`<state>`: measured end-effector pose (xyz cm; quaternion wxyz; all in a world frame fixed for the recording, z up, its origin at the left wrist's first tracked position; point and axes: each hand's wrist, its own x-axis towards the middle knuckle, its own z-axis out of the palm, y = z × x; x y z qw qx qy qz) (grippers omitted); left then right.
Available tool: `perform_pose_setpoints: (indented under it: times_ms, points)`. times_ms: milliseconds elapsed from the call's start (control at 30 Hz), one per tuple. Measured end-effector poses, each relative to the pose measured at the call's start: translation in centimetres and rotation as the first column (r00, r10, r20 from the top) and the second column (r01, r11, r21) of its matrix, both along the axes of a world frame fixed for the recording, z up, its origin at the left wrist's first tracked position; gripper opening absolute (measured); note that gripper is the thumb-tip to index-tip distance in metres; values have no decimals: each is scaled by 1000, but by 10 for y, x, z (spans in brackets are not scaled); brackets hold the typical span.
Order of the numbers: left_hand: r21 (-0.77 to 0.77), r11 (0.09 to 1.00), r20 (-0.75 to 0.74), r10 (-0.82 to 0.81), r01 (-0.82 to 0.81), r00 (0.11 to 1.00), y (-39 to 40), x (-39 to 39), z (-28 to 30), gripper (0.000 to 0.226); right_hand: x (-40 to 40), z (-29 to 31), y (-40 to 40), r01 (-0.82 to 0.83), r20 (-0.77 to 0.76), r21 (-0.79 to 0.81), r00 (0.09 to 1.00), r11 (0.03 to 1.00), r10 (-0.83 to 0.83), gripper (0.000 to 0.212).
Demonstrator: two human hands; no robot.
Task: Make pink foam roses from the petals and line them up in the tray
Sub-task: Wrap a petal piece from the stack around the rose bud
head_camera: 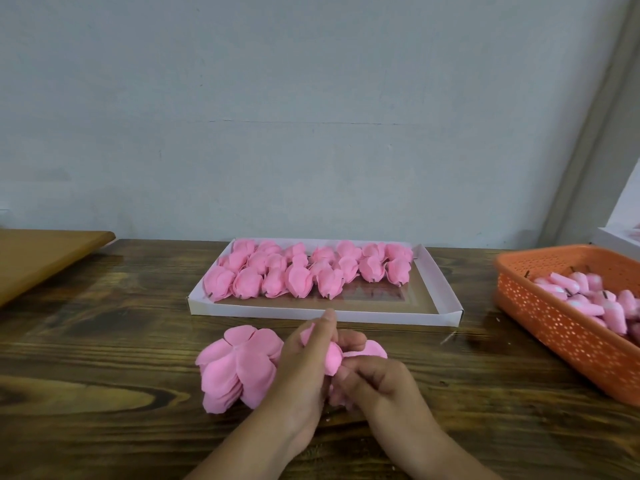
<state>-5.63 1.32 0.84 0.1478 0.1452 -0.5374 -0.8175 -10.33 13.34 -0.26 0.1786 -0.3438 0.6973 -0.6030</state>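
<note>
I see the rose being made (331, 355) held just above the wooden table (104, 358), near its front edge and in front of the tray. My left hand (304, 368) wraps around it from the left, fingers curled onto the pink foam, with one finger stretched up past the top of the bloom. My right hand (374, 386) meets it from the right, fingers bent and drawn together, pinching at the lower side of the same rose; the fingertips themselves are blurred, so I cannot tell exactly which ones touch the foam.

Just left of my hands lies a fanned stack of loose petals (235, 368), flat on the wood, and a few more pink petals (367, 349) show behind my right hand.

Beyond them sits the white cardboard tray (446, 299), with finished roses (304, 271) lined up in rows across its far half and its near strip bare.

To the right stands an orange perforated basket (554, 317) holding pink bud cores (588, 299) with dark stems. A brown board (41, 258) lies at the far left.
</note>
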Motion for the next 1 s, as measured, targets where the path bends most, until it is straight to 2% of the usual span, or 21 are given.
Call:
perform_pose_setpoints:
  times_ms: [33,67,100,133,167,200,233,300,367,400,433,467,500,533,633,700,867,1000]
  points:
    - [13,1000,-14,-16,16,1000,-1,1,0,41,1,2,-2,-59,217,-55,974,997,70,25]
    - [27,999,-26,-24,25,999,-1,1,1,44,2,4,-3,-102,439,-119,887,988,145,19]
    - [40,999,-33,-26,27,999,-2,2,1,46,3,5,-5,-132,610,-174,763,976,212,15]
    - [57,998,-35,-26,28,999,-3,2,2,47,4,6,-5,-145,710,-215,656,966,256,13]
    - [76,997,-39,-27,30,999,-4,2,2,47,5,6,-5,-156,752,-235,596,959,281,14]
    - [88,996,-39,-29,32,999,-4,2,1,46,5,5,-5,-172,761,-243,577,955,297,15]
    - [92,995,-29,-28,30,999,-5,2,1,46,5,4,-6,-188,742,-239,598,953,304,16]
    - [117,993,5,-14,13,1000,-6,2,3,47,4,5,-7,-186,660,-175,706,967,255,20]
    - [183,982,-10,52,-49,999,-10,1,5,45,-6,6,-4,-52,500,-35,864,998,63,30]
    - [213,972,-22,107,-100,994,-13,-1,6,42,-15,4,0,71,323,51,943,996,-84,32]
    - [240,959,-22,159,-149,987,-17,-2,6,40,-26,3,5,228,73,137,968,964,-239,28]
    - [268,946,-17,197,-185,980,-21,-3,7,37,-36,2,11,369,-180,190,924,910,-338,22]
    - [299,931,-14,223,-209,975,-24,-4,8,34,-46,0,15,460,-351,213,859,862,-371,14]
    - [324,919,-13,241,-224,970,-28,-5,8,31,-53,-4,17,500,-445,250,820,829,-360,10]
    - [325,912,0,265,-251,964,-32,-6,8,31,-66,-23,13,519,-547,448,803,728,-235,41]
    - [308,917,12,264,-255,964,-33,-6,7,33,-66,-29,9,535,-600,500,781,681,-173,44]
    - [285,923,26,261,-257,965,-33,-6,5,34,-62,-28,8,529,-637,403,748,747,-186,35]
    - [283,921,34,268,-266,963,-32,-6,6,34,-58,-25,7,537,-671,369,719,759,-182,32]
